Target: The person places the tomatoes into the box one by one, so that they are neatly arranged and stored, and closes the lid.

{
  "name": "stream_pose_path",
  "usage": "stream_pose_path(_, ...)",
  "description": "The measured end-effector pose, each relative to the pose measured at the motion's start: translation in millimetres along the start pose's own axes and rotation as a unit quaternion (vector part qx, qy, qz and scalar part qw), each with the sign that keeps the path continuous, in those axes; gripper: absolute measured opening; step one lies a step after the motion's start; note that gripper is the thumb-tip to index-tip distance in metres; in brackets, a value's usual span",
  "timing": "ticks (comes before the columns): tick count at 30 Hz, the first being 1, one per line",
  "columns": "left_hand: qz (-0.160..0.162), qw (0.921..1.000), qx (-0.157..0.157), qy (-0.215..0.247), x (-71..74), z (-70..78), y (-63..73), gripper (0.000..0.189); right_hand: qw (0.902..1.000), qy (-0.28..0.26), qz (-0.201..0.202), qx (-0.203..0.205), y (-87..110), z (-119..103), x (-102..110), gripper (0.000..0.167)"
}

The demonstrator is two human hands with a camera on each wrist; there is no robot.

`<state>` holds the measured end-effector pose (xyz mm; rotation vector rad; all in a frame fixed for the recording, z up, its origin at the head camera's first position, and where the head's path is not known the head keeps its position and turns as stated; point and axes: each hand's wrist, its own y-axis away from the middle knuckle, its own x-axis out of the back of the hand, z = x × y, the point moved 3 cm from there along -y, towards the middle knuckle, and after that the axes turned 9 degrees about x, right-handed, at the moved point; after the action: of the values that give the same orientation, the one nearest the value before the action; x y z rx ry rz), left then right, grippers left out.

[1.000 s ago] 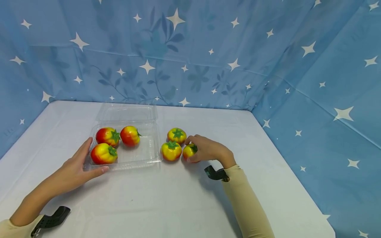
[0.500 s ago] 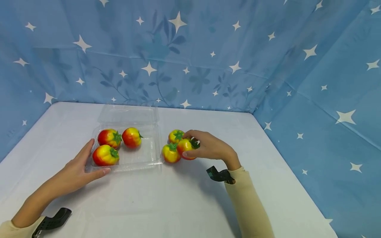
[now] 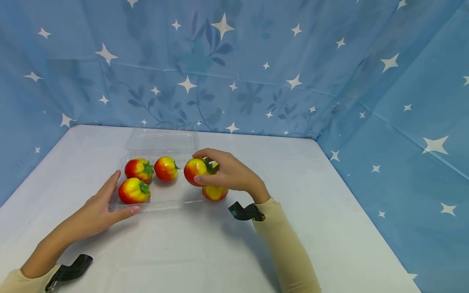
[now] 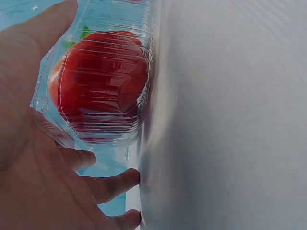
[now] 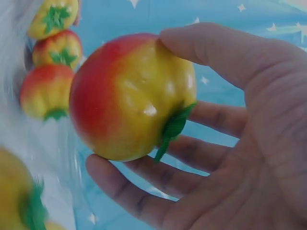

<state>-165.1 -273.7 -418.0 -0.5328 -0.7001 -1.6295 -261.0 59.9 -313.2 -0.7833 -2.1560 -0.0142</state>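
Observation:
My right hand (image 3: 234,175) holds a round red-and-yellow fruit (image 3: 193,173) with a green leafy cap, thumb on the near side and fingers beneath and behind in the right wrist view. The fruit overlaps the right edge of a clear plastic clamshell box (image 3: 172,196) in the head view. Around the box's front left corner lies my left hand (image 3: 93,211), thumb along the front and fingers by the left side, fairly straight. Inside the box sit three similar fruits: one at the back left (image 3: 139,169), one in front (image 3: 134,191), one toward the middle (image 3: 166,169).
Just right of the box, partly behind my right hand, a yellow fruit (image 3: 215,193) rests on the white table (image 3: 205,252), with another mostly hidden behind it. The box's clear lid (image 3: 161,140) lies folded back toward the blue star-patterned curtain (image 3: 242,81).
My right hand has picked up the rightmost fruit, lifted it over the other two and carried it left to the box's edge. My left hand stays at the corner.

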Motion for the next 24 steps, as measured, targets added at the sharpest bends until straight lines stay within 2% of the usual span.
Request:
stream_pose_path(6, -0.001, 1.0000, 0.000, -0.002, -2.3, 1.2, -1.0, 0.125, 0.9998, 0.013, -0.004, 0.017, -21.9, -5.5, -22.8, 0.060)
stream_pose_path(13, 0.002, 1.0000, -0.004, -0.004, -0.4, 2.6, -2.5, 0.126, 0.9980, 0.043, 0.000, 0.046, -35.2, -5.9, -49.7, 0.059)
stream_pose_path(18, 0.000, 1.0000, -0.001, -0.004, -0.8, 1.9, -1.5, 0.125, 0.9990, 0.030, -0.018, 0.027, -38.8, -4.7, -66.7, 0.060)
stream_pose_path(24, 0.001, 0.9999, 0.000, -0.010, -0.7, 1.4, -0.9, 0.126, 0.9980, 0.056, -0.028, -0.003, -41.8, -3.2, -80.8, 0.059)
